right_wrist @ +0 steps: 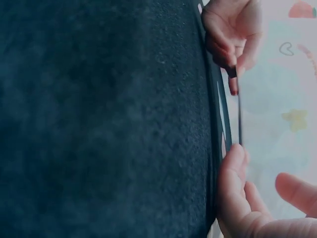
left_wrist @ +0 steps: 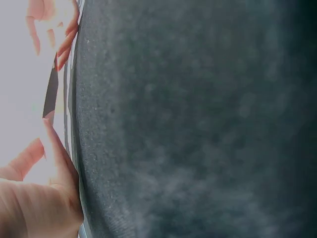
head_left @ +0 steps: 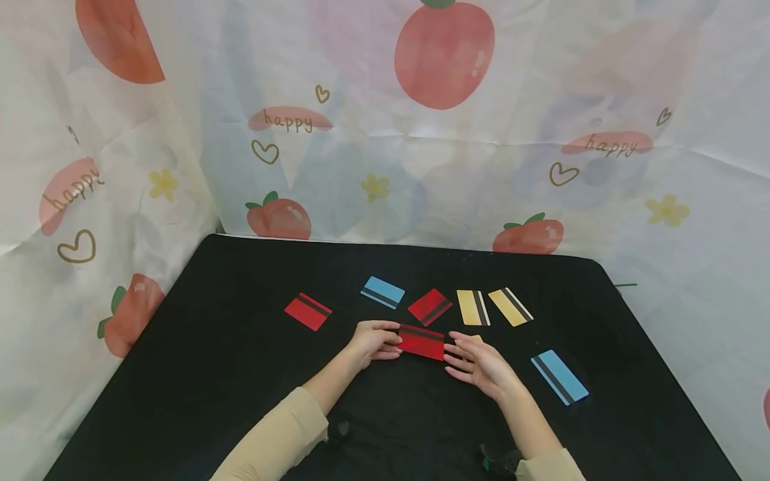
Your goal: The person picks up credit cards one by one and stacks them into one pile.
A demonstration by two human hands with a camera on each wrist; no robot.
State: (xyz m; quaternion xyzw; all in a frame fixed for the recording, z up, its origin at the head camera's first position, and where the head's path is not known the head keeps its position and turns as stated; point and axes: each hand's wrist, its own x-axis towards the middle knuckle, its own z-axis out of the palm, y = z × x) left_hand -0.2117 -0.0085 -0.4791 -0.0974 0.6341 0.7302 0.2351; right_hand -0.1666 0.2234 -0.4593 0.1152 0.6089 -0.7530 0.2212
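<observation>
A red card with a dark stripe (head_left: 422, 344) is held up in front of me, above the black table. My left hand (head_left: 374, 343) pinches its left edge between thumb and fingers. At the card's right edge is my right hand (head_left: 483, 366), fingers extended and spread. In the right wrist view, that hand's fingertips (right_wrist: 237, 152) meet the card's end, while its thumb stands apart. The card looks almost edge-on there. Part of a yellow card (head_left: 478, 339) shows behind the right hand; the rest is hidden.
On the black table (head_left: 252, 401) lie a red card (head_left: 308, 312) at left, a blue card (head_left: 382, 292), another red card (head_left: 430, 307), two yellow cards (head_left: 473, 308) farther back, and a blue card (head_left: 559, 377) at right. A fruit-patterned curtain (head_left: 361, 153) hangs behind.
</observation>
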